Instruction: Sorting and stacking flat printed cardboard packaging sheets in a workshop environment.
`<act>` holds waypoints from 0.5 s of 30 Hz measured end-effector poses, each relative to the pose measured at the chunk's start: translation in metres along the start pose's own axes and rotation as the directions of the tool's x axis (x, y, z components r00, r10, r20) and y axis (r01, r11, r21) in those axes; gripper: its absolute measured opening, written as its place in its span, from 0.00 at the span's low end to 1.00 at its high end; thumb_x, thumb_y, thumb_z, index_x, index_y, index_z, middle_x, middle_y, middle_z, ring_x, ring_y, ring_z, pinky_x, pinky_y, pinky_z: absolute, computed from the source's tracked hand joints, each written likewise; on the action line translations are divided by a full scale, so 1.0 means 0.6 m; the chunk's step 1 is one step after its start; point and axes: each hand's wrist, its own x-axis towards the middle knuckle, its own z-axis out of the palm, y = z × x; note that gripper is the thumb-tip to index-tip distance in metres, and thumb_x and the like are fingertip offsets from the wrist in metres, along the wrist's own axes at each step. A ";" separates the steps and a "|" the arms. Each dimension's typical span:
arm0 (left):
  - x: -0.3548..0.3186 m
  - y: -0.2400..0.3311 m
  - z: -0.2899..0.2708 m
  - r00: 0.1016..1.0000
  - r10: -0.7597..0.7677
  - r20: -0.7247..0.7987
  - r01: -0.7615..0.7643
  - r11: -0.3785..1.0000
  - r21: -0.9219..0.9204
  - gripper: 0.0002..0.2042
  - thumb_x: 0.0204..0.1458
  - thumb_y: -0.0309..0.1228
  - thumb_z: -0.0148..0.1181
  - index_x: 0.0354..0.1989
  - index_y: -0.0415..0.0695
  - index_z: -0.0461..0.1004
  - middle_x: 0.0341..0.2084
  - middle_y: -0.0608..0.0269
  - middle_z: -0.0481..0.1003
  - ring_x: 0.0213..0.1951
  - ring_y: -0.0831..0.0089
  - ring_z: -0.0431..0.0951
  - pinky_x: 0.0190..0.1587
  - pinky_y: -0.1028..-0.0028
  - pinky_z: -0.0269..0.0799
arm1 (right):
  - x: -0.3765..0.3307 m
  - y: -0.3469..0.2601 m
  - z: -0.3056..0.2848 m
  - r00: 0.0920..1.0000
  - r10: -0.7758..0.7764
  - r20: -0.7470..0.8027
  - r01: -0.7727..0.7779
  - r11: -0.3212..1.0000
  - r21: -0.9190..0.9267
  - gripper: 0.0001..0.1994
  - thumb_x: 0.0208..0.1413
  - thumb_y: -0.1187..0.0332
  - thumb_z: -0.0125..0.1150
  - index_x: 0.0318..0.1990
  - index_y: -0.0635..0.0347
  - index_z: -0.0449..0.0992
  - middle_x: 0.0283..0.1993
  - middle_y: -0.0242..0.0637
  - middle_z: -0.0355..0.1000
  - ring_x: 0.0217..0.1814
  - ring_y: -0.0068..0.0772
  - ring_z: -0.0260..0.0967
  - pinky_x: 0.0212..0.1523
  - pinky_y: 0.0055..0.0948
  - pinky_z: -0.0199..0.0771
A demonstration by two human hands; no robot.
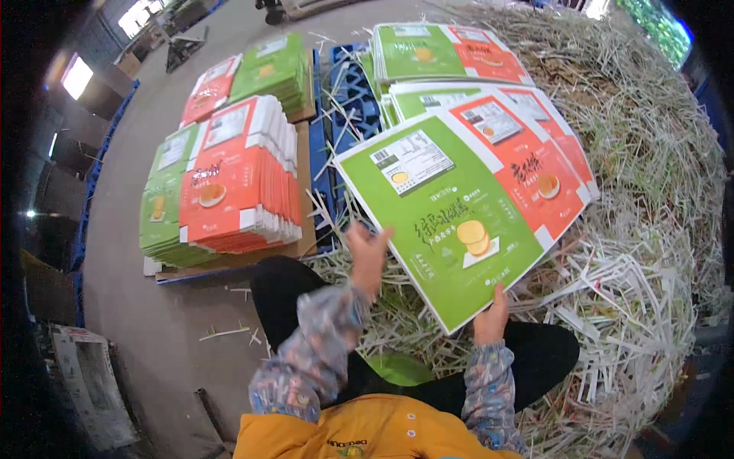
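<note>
A large printed cardboard sheet (443,206), green on the left and orange-red on the right with pictures of round cakes, is held tilted in front of me. My right hand (492,317) grips its lower edge, thumb on the printed face and the other fingers hidden behind. Beside the sheet's left edge is my left hand (368,249), its fingers apart and slightly blurred, with nothing in it. Just behind the held sheet lies a stack of similar sheets (432,46), the nearer ones askew.
At the left, neat piles of green printed sheets (267,76) and orange-red printed sheets (222,191) stand on a pallet (310,145) with a cardboard layer. A heap of shredded paper strips (612,298) spreads along the right and around my legs. Blue pallet parts (352,92) show between the stacks.
</note>
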 end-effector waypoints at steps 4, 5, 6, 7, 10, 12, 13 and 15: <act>-0.162 -0.040 0.028 0.659 -0.483 0.576 0.727 0.607 -0.322 0.18 0.44 0.25 0.57 0.45 0.33 0.63 0.40 0.55 0.69 0.40 0.70 0.70 0.42 0.72 0.68 | -0.007 0.017 0.019 0.999 0.038 0.022 -0.039 0.996 0.074 0.17 0.57 0.66 0.41 0.53 0.63 0.56 0.52 0.39 0.57 0.53 0.35 0.56 0.51 0.35 0.59; -0.172 -0.053 0.038 0.659 -0.479 0.580 0.726 0.606 -0.326 0.18 0.44 0.25 0.57 0.45 0.33 0.63 0.40 0.55 0.69 0.40 0.70 0.70 0.42 0.72 0.68 | 0.002 0.023 0.008 0.998 0.008 0.061 -0.011 0.998 0.063 0.17 0.57 0.66 0.41 0.52 0.62 0.57 0.51 0.38 0.59 0.52 0.34 0.57 0.51 0.35 0.59; -0.173 -0.059 0.046 0.678 -0.468 0.567 0.706 0.629 -0.325 0.18 0.44 0.25 0.57 0.44 0.33 0.64 0.39 0.55 0.70 0.38 0.69 0.71 0.41 0.72 0.69 | 0.009 0.023 0.002 0.997 0.007 0.071 -0.012 0.998 0.061 0.17 0.57 0.66 0.41 0.52 0.62 0.57 0.51 0.38 0.59 0.52 0.34 0.57 0.51 0.35 0.59; -0.173 -0.065 0.050 0.695 -0.457 0.554 0.687 0.651 -0.325 0.17 0.44 0.24 0.57 0.43 0.33 0.65 0.38 0.55 0.71 0.37 0.68 0.72 0.40 0.72 0.70 | 0.013 0.021 -0.006 0.996 0.033 0.085 -0.037 0.998 0.045 0.16 0.57 0.64 0.41 0.50 0.63 0.58 0.49 0.38 0.60 0.50 0.33 0.59 0.48 0.33 0.61; -0.173 -0.072 0.051 0.755 -0.394 0.524 0.609 0.717 -0.338 0.17 0.43 0.24 0.58 0.42 0.32 0.66 0.36 0.56 0.72 0.35 0.69 0.73 0.38 0.72 0.71 | -0.002 0.004 0.002 0.996 0.059 0.060 -0.054 0.995 -0.084 0.16 0.56 0.62 0.43 0.48 0.63 0.60 0.46 0.38 0.61 0.45 0.32 0.62 0.43 0.31 0.65; -0.176 -0.072 0.052 0.768 -0.377 0.518 0.584 0.744 -0.324 0.17 0.42 0.23 0.58 0.43 0.32 0.65 0.36 0.56 0.71 0.35 0.69 0.73 0.39 0.73 0.70 | -0.009 -0.001 0.007 0.998 0.054 0.021 -0.049 0.979 -0.196 0.17 0.56 0.60 0.44 0.46 0.64 0.60 0.44 0.37 0.62 0.42 0.31 0.64 0.40 0.29 0.67; -0.178 -0.071 0.051 0.774 -0.365 0.517 0.564 0.768 -0.302 0.18 0.42 0.23 0.59 0.43 0.32 0.65 0.37 0.56 0.71 0.36 0.69 0.73 0.39 0.73 0.70 | -0.007 -0.002 0.002 0.999 0.023 0.049 -0.011 0.968 -0.250 0.17 0.56 0.59 0.44 0.46 0.64 0.60 0.43 0.37 0.63 0.41 0.30 0.64 0.37 0.28 0.68; -0.183 -0.066 0.046 0.758 -0.360 0.543 0.566 0.778 -0.273 0.18 0.41 0.23 0.59 0.43 0.33 0.65 0.37 0.57 0.71 0.37 0.69 0.72 0.40 0.73 0.69 | -0.002 -0.006 -0.006 0.995 0.000 0.104 0.032 0.952 -0.306 0.19 0.56 0.58 0.45 0.47 0.65 0.60 0.43 0.37 0.64 0.42 0.30 0.64 0.37 0.29 0.68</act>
